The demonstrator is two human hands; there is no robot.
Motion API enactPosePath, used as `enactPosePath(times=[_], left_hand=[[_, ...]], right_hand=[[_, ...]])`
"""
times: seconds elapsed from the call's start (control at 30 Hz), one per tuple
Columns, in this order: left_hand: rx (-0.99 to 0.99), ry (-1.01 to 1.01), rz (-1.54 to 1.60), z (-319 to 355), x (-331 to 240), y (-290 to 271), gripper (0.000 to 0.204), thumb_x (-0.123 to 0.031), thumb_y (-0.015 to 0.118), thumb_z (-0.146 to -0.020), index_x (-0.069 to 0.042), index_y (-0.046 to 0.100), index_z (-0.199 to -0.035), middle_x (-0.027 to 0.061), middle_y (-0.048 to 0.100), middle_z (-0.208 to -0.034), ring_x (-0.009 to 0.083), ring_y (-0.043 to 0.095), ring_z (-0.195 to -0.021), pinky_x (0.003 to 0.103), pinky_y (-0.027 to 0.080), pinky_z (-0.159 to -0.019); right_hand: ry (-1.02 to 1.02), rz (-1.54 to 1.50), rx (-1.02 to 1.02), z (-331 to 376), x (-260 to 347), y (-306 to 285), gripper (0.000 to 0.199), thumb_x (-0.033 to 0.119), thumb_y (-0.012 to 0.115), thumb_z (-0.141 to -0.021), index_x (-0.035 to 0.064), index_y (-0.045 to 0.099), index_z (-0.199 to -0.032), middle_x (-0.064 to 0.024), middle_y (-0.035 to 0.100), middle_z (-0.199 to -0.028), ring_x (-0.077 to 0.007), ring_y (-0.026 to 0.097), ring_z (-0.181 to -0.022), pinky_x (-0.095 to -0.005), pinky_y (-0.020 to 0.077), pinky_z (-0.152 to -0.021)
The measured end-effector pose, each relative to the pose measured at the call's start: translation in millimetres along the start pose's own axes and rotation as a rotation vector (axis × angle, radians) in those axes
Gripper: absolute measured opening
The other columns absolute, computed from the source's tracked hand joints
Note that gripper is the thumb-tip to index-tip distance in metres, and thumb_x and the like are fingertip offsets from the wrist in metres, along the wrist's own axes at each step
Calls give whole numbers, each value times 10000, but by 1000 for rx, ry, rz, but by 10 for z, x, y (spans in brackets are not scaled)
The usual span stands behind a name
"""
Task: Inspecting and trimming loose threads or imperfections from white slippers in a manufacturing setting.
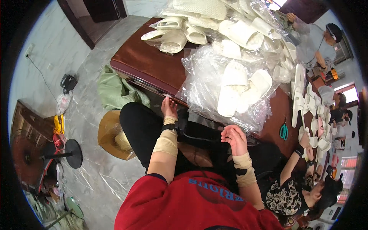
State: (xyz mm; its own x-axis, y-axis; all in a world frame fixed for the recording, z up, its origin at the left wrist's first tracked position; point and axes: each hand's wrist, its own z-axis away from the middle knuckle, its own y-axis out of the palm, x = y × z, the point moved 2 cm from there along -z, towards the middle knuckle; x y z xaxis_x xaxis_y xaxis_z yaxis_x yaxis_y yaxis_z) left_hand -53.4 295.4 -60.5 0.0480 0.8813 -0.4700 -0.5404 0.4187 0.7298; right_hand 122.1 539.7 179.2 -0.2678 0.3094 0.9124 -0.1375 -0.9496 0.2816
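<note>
The left hand [168, 107] rests on the edge of the glossy brown table [149, 63], its fingertips hidden there, so their grip cannot be told. The right hand [234, 138] hangs loosely curled, empty, just below crinkled clear bags [199, 73] of soft white slippers [234, 86].

**Clear bags of white slippers crowding the table**

In front of me, clear plastic bags [214, 82] are lying heaped on the brown table [145, 63], crinkled and shiny, holding white slippers [234, 86]. More bagged slippers [180, 30] are piling up at the far end. I am seeing no labels, signs or screens.
</note>
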Motion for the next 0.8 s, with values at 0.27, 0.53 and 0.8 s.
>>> enactPosePath(times=[0.27, 0.53, 0.8], left_hand=[[-86, -119, -52, 57, -109, 24, 235, -367, 612, -924, -207, 595, -1096, -74, 613, -926, 135, 556, -885, 362, 439, -816], [534, 244, -619, 1426, -716, 1283, 197, -201, 486, -988, -69, 626, -944, -25, 542, -725, 82, 492, -623, 226, 402, -579], [1234, 1394, -1502, 1844, -478, 2674, 397, -125, 714, -740, -100, 591, -1117, 68, 587, -1065, 267, 549, -1035, 372, 430, -871]], right_hand=[[-29, 35, -64, -44, -14, -171, 213, 178, 479, -993, 10, 592, -1058, -95, 650, -894, -166, 630, -788, -305, 522, -721], [-246, 318, -404, -304, 217, -599, 197, 128, 556, -955, 62, 564, -1140, -69, 618, -741, -122, 591, -596, -246, 482, -529], [-264, 592, -554, -593, 407, -250, 237, 78, 593, -924, 72, 513, -1148, -65, 600, -620, -129, 522, -411, -279, 424, -384]])
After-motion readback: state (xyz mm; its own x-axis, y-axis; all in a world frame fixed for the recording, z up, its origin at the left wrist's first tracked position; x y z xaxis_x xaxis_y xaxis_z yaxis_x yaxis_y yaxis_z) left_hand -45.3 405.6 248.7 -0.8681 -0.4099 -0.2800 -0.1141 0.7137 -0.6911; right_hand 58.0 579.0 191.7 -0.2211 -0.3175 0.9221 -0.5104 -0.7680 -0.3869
